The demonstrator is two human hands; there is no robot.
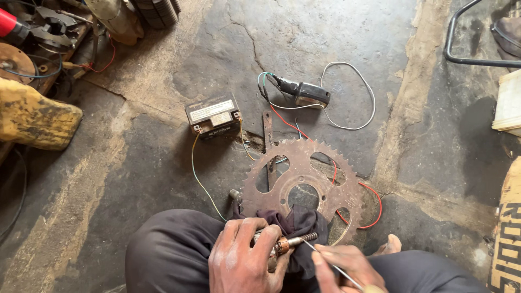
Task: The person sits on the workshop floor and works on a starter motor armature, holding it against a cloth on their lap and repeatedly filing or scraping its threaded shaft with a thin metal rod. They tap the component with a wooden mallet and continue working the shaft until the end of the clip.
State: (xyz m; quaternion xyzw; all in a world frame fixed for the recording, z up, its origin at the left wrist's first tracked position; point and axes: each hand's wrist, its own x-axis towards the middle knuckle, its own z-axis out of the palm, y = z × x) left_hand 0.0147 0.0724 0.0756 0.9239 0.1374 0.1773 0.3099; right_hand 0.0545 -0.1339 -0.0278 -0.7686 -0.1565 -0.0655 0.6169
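Observation:
My left hand (244, 259) grips a small motor armature (287, 243) with a copper commutator and a spiral-grooved shaft pointing right. My right hand (342, 267) holds a thin metal tool (332, 266) whose tip touches the armature's shaft end. Both hands rest over a dark rag (297, 223) on my lap. Just beyond lies a large rusty sprocket (302, 182) flat on the floor.
A small black battery (213, 115) sits on the cracked concrete floor with green and yellow wires trailing toward me. A black electrical unit (304, 93) with white, red and green wires lies behind the sprocket. Tools and a yellow foam block (32, 115) crowd the left; a metal frame (461, 38) stands far right.

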